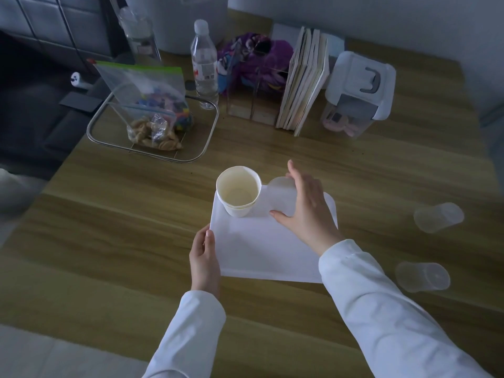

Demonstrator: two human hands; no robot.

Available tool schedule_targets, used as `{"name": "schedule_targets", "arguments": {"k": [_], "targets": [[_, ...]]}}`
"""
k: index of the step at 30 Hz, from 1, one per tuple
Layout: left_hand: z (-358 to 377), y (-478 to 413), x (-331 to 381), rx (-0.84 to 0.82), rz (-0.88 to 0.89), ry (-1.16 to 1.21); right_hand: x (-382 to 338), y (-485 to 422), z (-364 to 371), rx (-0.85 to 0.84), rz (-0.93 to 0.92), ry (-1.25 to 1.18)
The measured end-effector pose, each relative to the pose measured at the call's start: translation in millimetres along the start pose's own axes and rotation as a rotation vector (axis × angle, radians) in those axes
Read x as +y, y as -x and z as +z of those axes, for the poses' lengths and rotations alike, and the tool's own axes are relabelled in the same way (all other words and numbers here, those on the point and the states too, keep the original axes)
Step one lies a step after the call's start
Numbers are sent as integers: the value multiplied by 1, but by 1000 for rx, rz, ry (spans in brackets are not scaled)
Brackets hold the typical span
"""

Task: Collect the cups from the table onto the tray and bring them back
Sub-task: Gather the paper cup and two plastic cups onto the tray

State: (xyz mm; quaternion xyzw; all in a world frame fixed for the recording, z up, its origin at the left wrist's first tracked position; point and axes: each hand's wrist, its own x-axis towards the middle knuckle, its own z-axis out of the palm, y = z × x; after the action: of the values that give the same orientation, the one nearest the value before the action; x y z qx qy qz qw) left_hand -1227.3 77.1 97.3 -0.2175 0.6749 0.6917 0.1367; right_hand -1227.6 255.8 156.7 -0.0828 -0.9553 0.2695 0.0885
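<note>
A white tray (261,249) lies on the wooden table (122,241), and my left hand (204,260) grips its left edge. Stacked white paper cups (238,190) stand upright at the tray's far left corner. Beside them my right hand (302,208) wraps around a clear plastic cup (281,195) at the tray's far edge; whether it rests on the tray I cannot tell. Two more clear plastic cups lie on their sides on the table to the right, one farther (438,217) and one nearer (422,276).
At the back of the table are a wire basket (210,132) holding bags of snacks, a water bottle (204,66), a rack of books (302,83), a purple bag (256,61) and a white lidded container (360,91).
</note>
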Motion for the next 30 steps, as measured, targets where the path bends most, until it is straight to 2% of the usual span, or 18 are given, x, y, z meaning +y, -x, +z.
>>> {"name": "schedule_targets", "arguments": {"k": [6, 10, 12, 16, 19, 25, 30], "targets": [[0, -1, 2, 14, 13, -21, -1, 1, 3, 14, -10, -25], [2, -1, 1, 2, 31, -45, 15, 11, -14, 19, 47, -61], [2, -3, -1, 4, 34, -66, 35, 24, -29, 69, 136, -111], [2, -8, -5, 14, 19, -75, 84, 65, -52, 173, 474, -200], [2, -15, -10, 24, -15, -78, 114, 96, -56, 130, 609, -161], [9, -18, -14, 18, -29, -68, 143, 132, -43, -8, 645, -64], [11, -19, -16, 1, -36, -85, 151, 140, -30, -173, 740, -136]]}}
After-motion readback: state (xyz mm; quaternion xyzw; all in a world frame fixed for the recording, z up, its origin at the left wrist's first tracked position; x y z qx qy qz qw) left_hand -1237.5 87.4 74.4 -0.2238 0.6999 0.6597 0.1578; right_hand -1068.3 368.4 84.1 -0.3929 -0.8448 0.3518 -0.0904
